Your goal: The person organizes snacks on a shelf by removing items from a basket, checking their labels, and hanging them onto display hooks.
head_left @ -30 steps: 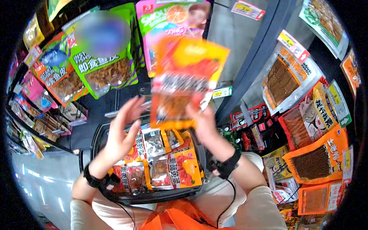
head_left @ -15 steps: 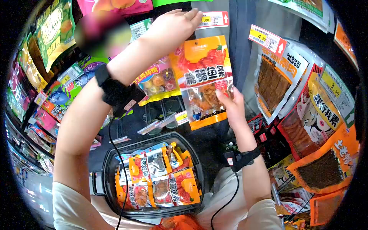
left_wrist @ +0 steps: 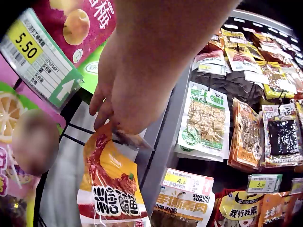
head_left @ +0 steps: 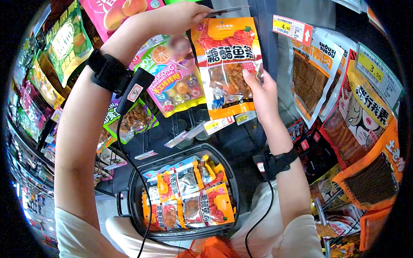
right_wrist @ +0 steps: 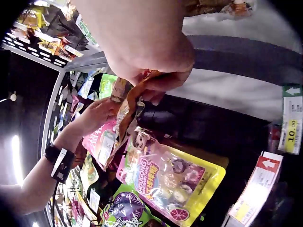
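My right hand [head_left: 266, 96] grips an orange snack pouch [head_left: 228, 41] by its right edge, thumb across the front. The pouch hangs upright, with red pictures, dark lettering and a clear window onto brown pieces. Above its top edge, my left hand [head_left: 183, 15] pinches a price tag [head_left: 228, 10], tipped up so it shows nearly edge-on. In the left wrist view the pouch [left_wrist: 111, 175] hangs just below the left fingers [left_wrist: 100, 106]. From the right wrist, the pouch [right_wrist: 127, 111] appears side-on, reaching toward my left hand [right_wrist: 92, 118].
A black basket [head_left: 129, 202] holding several similar orange pouches stands below. Left of the held pouch hangs a pink and yellow candy bag [head_left: 176, 81]. Brown snack packs [head_left: 312, 81] hang at right past a dark upright post [head_left: 275, 56]. Price tags [head_left: 219, 124] jut out underneath.
My left hand went from over the basket up to the price tag, which now tilts up. The pouch in my right hand rose toward the tag and came upright.
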Demonstrator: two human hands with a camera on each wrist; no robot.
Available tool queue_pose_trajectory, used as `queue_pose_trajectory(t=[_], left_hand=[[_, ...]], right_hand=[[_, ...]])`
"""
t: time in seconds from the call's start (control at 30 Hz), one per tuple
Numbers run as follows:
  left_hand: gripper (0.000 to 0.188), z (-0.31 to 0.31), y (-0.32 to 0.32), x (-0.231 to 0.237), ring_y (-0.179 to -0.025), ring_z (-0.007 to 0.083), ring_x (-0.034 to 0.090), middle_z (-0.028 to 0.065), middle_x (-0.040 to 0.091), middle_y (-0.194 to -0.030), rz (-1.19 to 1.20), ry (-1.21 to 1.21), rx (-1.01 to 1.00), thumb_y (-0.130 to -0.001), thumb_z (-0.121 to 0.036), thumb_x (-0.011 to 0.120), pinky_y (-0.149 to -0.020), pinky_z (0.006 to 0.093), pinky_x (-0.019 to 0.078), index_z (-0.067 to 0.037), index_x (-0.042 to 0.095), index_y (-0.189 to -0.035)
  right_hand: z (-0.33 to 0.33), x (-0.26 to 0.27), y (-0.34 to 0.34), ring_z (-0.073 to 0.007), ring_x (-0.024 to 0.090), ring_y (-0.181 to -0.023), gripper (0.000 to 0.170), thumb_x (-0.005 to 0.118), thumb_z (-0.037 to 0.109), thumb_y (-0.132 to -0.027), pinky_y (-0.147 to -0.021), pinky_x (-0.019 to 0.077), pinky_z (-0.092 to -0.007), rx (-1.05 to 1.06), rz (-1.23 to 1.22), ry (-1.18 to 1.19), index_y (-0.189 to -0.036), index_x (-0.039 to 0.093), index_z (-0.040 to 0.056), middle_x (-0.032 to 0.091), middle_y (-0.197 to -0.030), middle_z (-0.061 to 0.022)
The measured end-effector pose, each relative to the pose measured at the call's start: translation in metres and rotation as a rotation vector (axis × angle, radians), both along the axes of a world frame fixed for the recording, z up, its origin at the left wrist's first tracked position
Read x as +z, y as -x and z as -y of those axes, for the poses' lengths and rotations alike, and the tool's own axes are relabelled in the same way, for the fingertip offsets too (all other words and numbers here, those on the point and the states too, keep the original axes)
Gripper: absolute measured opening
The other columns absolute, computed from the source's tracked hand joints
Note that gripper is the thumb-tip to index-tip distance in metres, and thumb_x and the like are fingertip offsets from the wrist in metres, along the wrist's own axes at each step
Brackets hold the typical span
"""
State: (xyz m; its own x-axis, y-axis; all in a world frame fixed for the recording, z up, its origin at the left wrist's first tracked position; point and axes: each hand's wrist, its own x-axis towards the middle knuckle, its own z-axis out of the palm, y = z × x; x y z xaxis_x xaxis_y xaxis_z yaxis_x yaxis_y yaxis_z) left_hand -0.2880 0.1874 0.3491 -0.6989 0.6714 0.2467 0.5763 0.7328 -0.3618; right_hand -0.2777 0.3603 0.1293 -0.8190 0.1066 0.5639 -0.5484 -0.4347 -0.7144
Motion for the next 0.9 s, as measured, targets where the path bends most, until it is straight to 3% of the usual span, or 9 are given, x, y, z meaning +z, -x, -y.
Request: queue_pose_trajectory(t=[0.13, 0.43, 0.73, 0.8, 0.83, 0.9], left_hand=[[0.032, -0.006, -0.006, 0.001, -0.069, 0.0221, 0.056, 0.0166, 0.059, -0.079, 0.057, 0.02, 0.118, -0.091, -0.02, 0.039, -0.064, 0.0315, 0.0447, -0.001, 0.047, -0.115], [0.034, 0.001, 0.001, 0.0, -0.089, 0.0273, 0.058, 0.0177, 0.059, -0.099, 0.019, 0.029, -0.058, -0.091, -0.021, 0.039, -0.077, 0.033, 0.0448, -0.003, 0.045, -0.12], [0.033, -0.007, -0.013, -0.006, -0.08, 0.0248, 0.059, 0.0177, 0.059, -0.095, -0.015, 0.005, -0.016, -0.091, -0.018, 0.04, -0.07, 0.0317, 0.0456, -0.005, 0.044, -0.122], [0.034, -0.014, -0.018, -0.004, -0.074, 0.0234, 0.058, 0.0175, 0.06, -0.089, 0.015, 0.046, 0.172, -0.091, -0.017, 0.04, -0.066, 0.0315, 0.0452, -0.005, 0.044, -0.122], [0.034, -0.01, -0.015, -0.005, -0.074, 0.0234, 0.058, 0.0175, 0.06, -0.089, 0.015, 0.046, 0.172, -0.091, -0.017, 0.04, -0.066, 0.0315, 0.0452, -0.005, 0.044, -0.122], [0.033, -0.003, -0.008, -0.008, -0.067, 0.0212, 0.056, 0.0168, 0.059, -0.084, -0.047, 0.036, -0.046, -0.091, -0.016, 0.041, -0.062, 0.0316, 0.0443, -0.006, 0.044, -0.122]], right_hand=[[0.004, 0.007, 0.004, -0.0125, 0.057, -0.078, 0.024, 0.062, 0.017, -0.078, -0.073, 0.0428, -0.0269, -0.089, -0.02, -0.033, -0.093, 0.058, -0.0009, 0.063, -0.086, -0.0074], [0.001, 0.016, 0.008, -0.0243, 0.062, -0.078, 0.023, 0.06, 0.014, -0.075, -0.07, 0.0447, -0.0327, -0.302, -0.01, -0.203, -0.093, 0.057, -0.0001, 0.063, -0.085, -0.0147], [0.001, 0.026, -0.001, -0.0313, 0.06, -0.08, 0.022, 0.058, 0.01, -0.074, -0.071, 0.0451, -0.036, -0.294, -0.07, -0.286, -0.094, 0.056, 0.0011, 0.062, -0.084, -0.0172], [-0.001, 0.026, 0.001, -0.0308, 0.06, -0.084, 0.027, 0.059, 0.011, -0.074, -0.074, 0.0451, -0.0358, -0.314, -0.068, -0.346, -0.1, 0.055, 0.0014, 0.062, -0.089, -0.0175], [0.0, 0.027, 0.002, -0.0308, 0.06, -0.084, 0.027, 0.059, 0.011, -0.074, -0.074, 0.0451, -0.0358, -0.314, -0.068, -0.346, -0.1, 0.055, 0.0014, 0.062, -0.089, -0.0175], [0.0, 0.026, 0.003, -0.0308, 0.059, -0.091, 0.037, 0.06, 0.01, -0.073, -0.079, 0.0445, -0.0353, -0.331, -0.102, -0.264, -0.108, 0.051, 0.0006, 0.06, -0.096, -0.0188]])
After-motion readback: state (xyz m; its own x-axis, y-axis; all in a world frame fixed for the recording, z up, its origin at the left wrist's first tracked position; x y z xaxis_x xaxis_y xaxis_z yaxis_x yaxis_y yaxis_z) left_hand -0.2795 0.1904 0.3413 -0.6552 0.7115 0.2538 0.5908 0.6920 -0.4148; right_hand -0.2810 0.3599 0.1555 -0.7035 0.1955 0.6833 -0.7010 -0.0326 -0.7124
